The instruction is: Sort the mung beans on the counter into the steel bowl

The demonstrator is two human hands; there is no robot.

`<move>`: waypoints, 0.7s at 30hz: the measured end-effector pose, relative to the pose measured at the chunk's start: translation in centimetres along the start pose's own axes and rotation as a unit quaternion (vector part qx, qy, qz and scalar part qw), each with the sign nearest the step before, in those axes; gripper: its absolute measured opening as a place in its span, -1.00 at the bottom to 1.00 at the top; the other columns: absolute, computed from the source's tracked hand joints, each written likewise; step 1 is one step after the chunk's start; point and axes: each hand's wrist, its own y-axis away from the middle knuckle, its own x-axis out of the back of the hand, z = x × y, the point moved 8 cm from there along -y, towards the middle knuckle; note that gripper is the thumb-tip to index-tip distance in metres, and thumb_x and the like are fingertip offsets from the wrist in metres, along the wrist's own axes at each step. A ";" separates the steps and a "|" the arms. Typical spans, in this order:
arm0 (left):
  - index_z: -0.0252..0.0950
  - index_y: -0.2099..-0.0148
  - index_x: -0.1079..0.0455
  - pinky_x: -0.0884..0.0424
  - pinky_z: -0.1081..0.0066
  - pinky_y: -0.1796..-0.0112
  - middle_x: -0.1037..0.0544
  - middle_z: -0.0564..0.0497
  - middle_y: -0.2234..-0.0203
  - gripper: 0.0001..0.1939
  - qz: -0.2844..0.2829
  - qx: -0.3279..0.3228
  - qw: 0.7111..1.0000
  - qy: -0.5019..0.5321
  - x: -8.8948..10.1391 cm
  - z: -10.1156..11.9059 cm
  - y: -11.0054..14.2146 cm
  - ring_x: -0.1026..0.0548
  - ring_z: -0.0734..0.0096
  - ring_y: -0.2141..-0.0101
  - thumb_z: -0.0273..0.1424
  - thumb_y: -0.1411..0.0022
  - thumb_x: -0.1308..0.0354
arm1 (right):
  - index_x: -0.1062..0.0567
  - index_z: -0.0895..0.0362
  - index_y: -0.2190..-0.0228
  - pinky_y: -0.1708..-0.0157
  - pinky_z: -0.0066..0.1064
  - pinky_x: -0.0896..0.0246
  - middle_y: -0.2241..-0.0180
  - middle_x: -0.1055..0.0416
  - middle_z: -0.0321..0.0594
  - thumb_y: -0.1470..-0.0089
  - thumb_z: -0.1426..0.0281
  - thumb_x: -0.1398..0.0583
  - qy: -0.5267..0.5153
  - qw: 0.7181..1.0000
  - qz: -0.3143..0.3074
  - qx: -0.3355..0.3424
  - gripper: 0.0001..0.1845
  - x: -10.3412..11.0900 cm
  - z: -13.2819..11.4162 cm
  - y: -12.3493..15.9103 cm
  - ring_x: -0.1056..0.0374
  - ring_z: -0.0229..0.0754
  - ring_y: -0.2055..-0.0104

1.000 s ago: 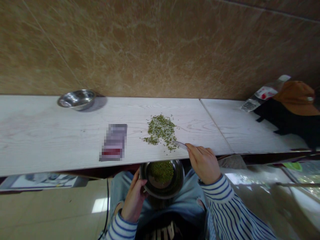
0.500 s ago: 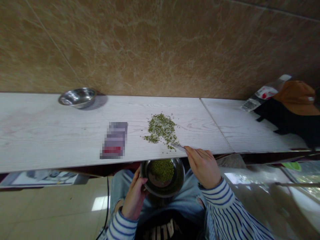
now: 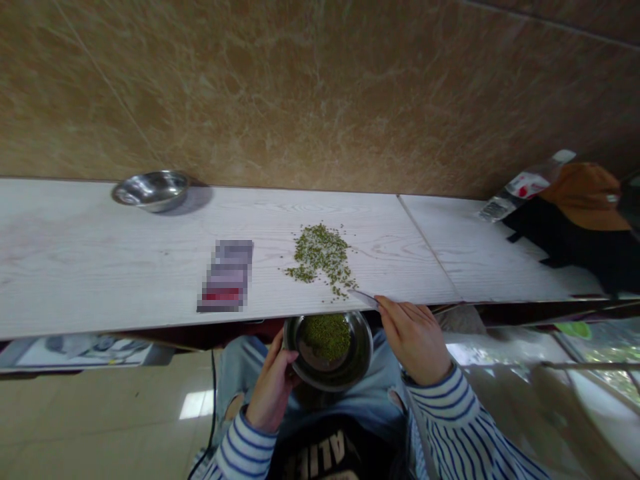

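Note:
My left hand [image 3: 273, 387] grips the rim of a steel bowl [image 3: 363, 363] from its left side. The bowl sits over my lap, just under the front edge of the table, and contains a heap of small green beans [image 3: 326, 339] that look like mung beans. More green beans [image 3: 320, 248] lie scattered on the white tabletop above it. Closed around a slim metal knife [image 3: 364, 299], my right hand [image 3: 413, 337] is at the table's front edge. The blade points left, its tip beside the nearest scattered beans.
A second steel bowl [image 3: 153, 192] stands at the back left by the wall. A phone-like blurred rectangle [image 3: 227, 275] lies left of the beans. At the right are a plastic bottle [image 3: 523, 187], a brown cap [image 3: 590, 193] and black cloth [image 3: 560, 230]. A dark cable [image 3: 213, 400] hangs at lower left.
My right hand has drawn the knife slightly right, away from the scattered beans. The held bowl has shifted slightly right and up; the view has shifted a little too.

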 end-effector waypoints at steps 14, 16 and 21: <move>-0.11 -0.16 -0.24 -0.38 0.37 0.32 -0.44 -0.02 0.02 -0.41 0.000 0.004 1.000 -0.009 0.0 -0.1 0.0 -0.41 0.28 0.16 -0.45 -0.03 -0.10 | -0.46 0.15 0.11 0.24 -0.36 -0.08 0.31 -0.53 -0.19 -0.22 0.42 -0.02 -0.011 1.000 -0.016 0.003 -0.72 0.1 -0.1 0.3 -0.41 -0.21 0.28; -0.11 -0.16 -0.23 -0.38 0.37 0.32 -0.44 -0.02 0.02 -0.41 0.002 0.006 1.000 -0.011 0.1 -0.2 0.0 -0.41 0.30 0.18 -0.45 -0.04 -0.09 | -0.46 0.15 0.10 0.25 -0.36 -0.08 0.32 -0.53 -0.19 -0.22 0.41 -0.02 -0.004 1.000 -0.007 -0.002 -0.72 0.3 0.1 0.3 -0.41 -0.21 0.29; -0.13 -0.17 -0.21 -0.37 0.38 0.30 -0.45 -0.01 0.06 -0.41 0.003 0.010 1.000 -0.008 0.0 -0.2 -0.1 -0.41 0.33 0.20 -0.46 -0.04 -0.09 | -0.46 0.14 0.12 0.27 -0.37 -0.07 0.35 -0.53 -0.23 -0.21 0.42 -0.04 0.003 1.000 0.000 -0.002 -0.74 0.3 0.2 0.4 -0.40 -0.21 0.32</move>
